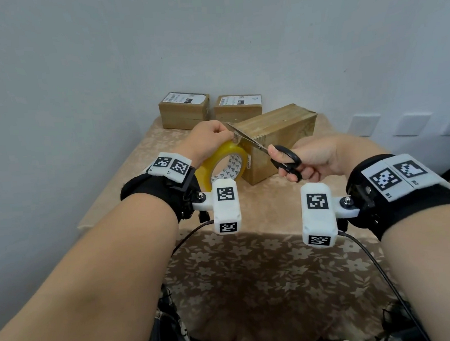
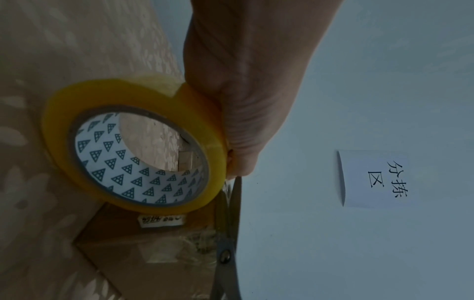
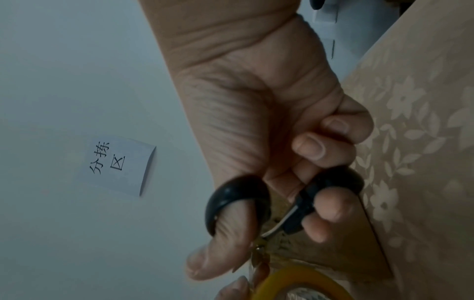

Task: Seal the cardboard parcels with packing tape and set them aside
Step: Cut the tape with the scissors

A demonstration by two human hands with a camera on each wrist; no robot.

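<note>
The tabletop point(image 1: 143, 160) is covered with a beige cloth woven with a pale flower pattern, and its front drape hangs in shadow. On it lies a long rectangular cardboard parcel point(image 1: 279, 129), plain brown, set at an angle, with a small white sticker on the end that faces the person. Glossy clear tape runs over its near upper edge. Behind it, against the pale wall, stand two smaller cardboard boxes point(image 1: 185, 110), side by side and each topped with a white printed label.

The left hand point(image 1: 210, 134) pinches the top of a tape roll point(image 1: 222, 161), a yellowish translucent ring around a cardboard core printed inside with small dark triangles. The roll stands on edge, just in front of the parcel's near end. The right hand point(image 1: 308, 159) grips a pair of scissors point(image 1: 265, 149) with black plastic loops, thumb through one and fingers curled through the other. The thin metal blades reach up and left to the left fingertips, above the roll and against the parcel's near corner. The parcel lies just beyond both hands, between them. A white paper sign point(image 2: 374, 178) with dark characters hangs on the wall.
</note>
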